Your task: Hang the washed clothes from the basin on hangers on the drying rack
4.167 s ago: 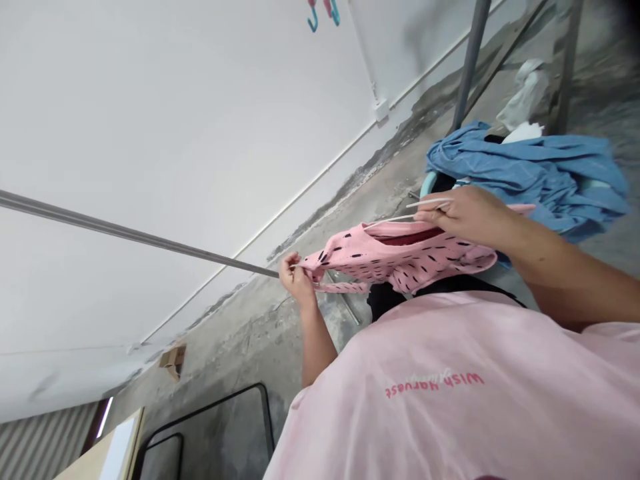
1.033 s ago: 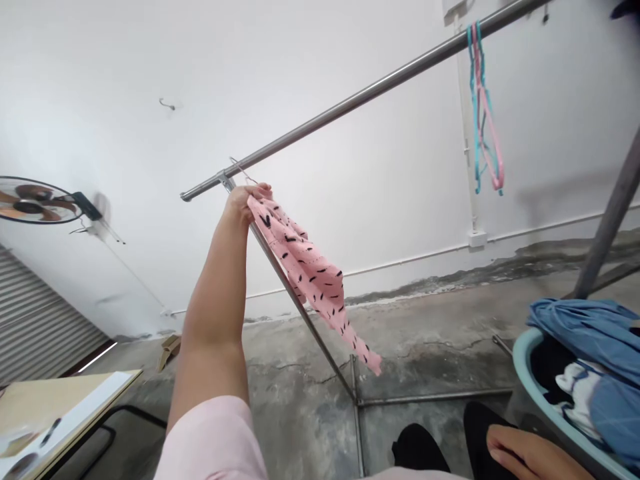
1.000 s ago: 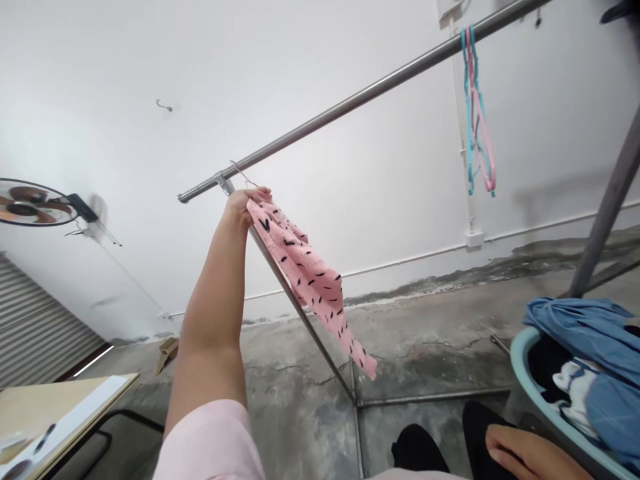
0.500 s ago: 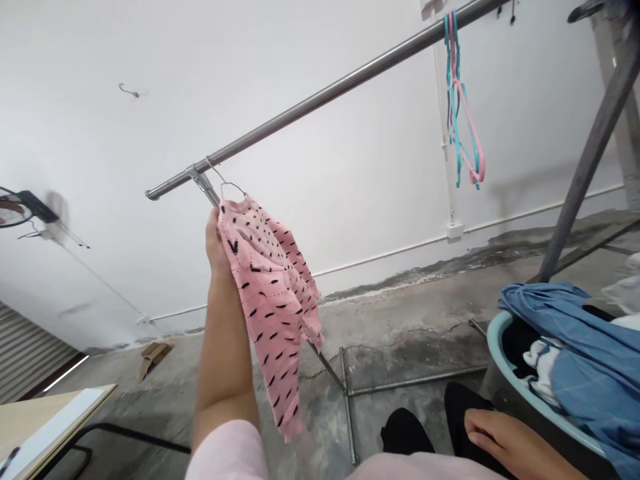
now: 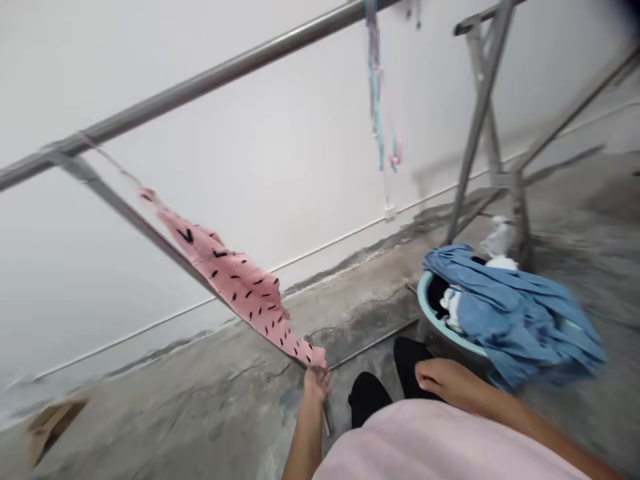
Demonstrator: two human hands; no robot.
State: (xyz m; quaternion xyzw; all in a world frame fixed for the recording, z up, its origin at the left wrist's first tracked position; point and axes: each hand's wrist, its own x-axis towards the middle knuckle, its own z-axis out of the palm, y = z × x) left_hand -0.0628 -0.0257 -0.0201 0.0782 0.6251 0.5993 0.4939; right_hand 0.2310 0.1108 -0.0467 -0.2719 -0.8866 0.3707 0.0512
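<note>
Together at six o'clock: left hand and the lower tip of a pink garment

The left forearm rises from the bottom edge, with the hand at its top meeting the garment's narrow lower end. The fingers point up and to the right but are blurred, so whether they pinch the fabric or stand spread cannot be told. The right arm comes in from five o'clock, its hand lying between four and five, back upward, thumb side toward the left. Its fingers look loosely curved; their undersides are hidden, so how tightly they close cannot be told. Just beside it is a rounded black shape, shoe or clothed leg.

The garment stretches slantwise from between nine and ten o'clock down to six, hanging by a pale hook from a metal rail that runs from nine to twelve. Black dashes cover it; the nearest thing to lettering is a bold V-shaped mark near its upper end.

Blurred turquoise and pink hangers hang at one o'clock. Toward four stands a turquoise-rimmed basin heaped with blue cloth.
</note>
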